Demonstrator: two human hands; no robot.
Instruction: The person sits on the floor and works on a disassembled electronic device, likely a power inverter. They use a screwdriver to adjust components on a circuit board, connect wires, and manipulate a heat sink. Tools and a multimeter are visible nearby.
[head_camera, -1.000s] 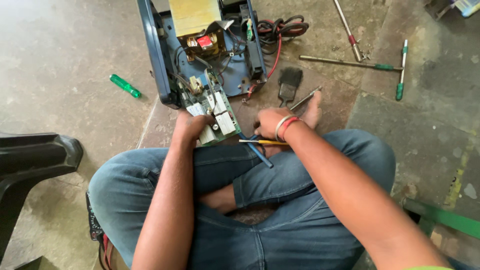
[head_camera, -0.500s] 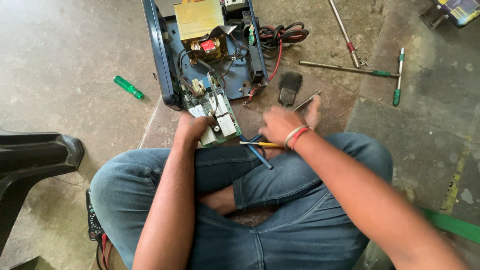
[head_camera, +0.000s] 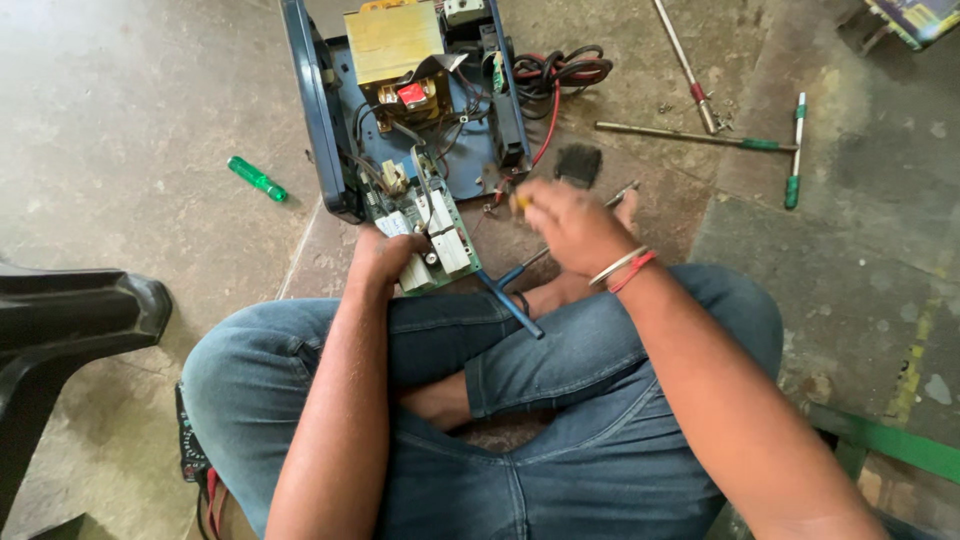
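Clearly your left hand (head_camera: 385, 255) is down on the near edge of the green circuit board (head_camera: 430, 235), just left of centre frame, fingers curled over it and pressing to steady it where it juts out of the open blue casing (head_camera: 320, 120) toward your knees. That tilt puts the white relays face-up within reach. Your right hand (head_camera: 570, 220), centre frame, is blurred; its fingers are closed around a slim tool with a yellow tip (head_camera: 520, 200) showing at the thumb side, near the casing's lower right corner. I cannot tell exactly how tightly it pinches. A blue-handled tool (head_camera: 515, 305) lies across your crossed legs, close by. Farther off sit a green screwdriver (head_camera: 257, 179) at upper left and T-handle wrenches (head_camera: 790, 150) at upper right, parked beyond the work.
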